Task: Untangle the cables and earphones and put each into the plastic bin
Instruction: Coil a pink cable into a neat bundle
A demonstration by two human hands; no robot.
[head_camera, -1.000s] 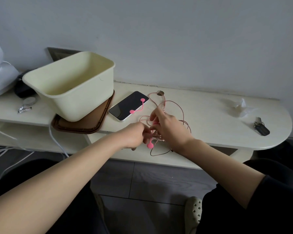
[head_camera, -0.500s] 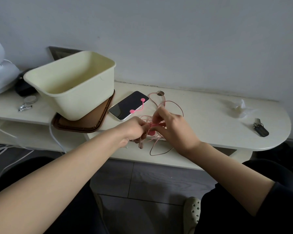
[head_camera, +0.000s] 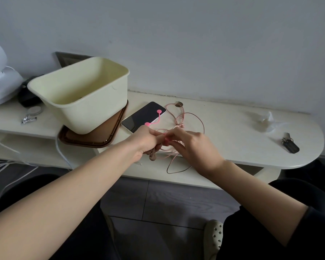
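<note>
- Head view: over the last second the hands have closed together, and the earbuds now hang below the left hand.
- Left hand and right hand both pinch the tangled earphone cable, fingertips touching.
- The cable loops lie on the shelf beside the phone.
- The bin stands to the left on a tray, apart from the cable.

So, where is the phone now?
In the head view, the phone lies left of centre, between the plastic bin and the pink earphone tangle, beyond the left hand.
</note>
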